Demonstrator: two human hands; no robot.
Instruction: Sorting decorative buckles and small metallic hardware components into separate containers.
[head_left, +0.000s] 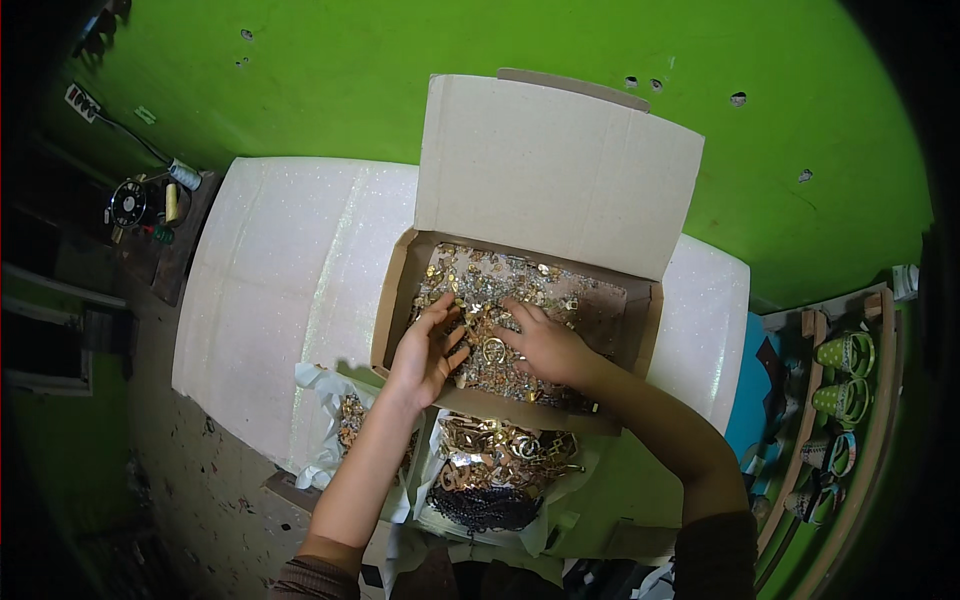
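Note:
A cardboard box [392, 310] stands with its lid [560, 170] raised at the back. Many small gold and silver metal pieces [480, 265] are spread over its bottom, looking like shoe or jewellery ornaments. My left hand [428, 352] is inside the left part of the box, palm turned right, fingers apart beside the pieces. Over the middle, my right hand [548, 345] reaches in with its fingers spread down onto the pieces. Between the hands lies a round gold ornament [494, 350]. Neither hand visibly grips anything, though some right fingertips are partly hidden.
In front of the box, a paper-lined container [430, 470] holds gold pieces and black chain-like strands [485, 508]. A smaller paper-lined box [318, 385] stands left. The table has a white glittery cover [270, 270]. Sandals [843, 400] hang on a wooden rack [800, 450] at right; a sewing machine-like device stands far left.

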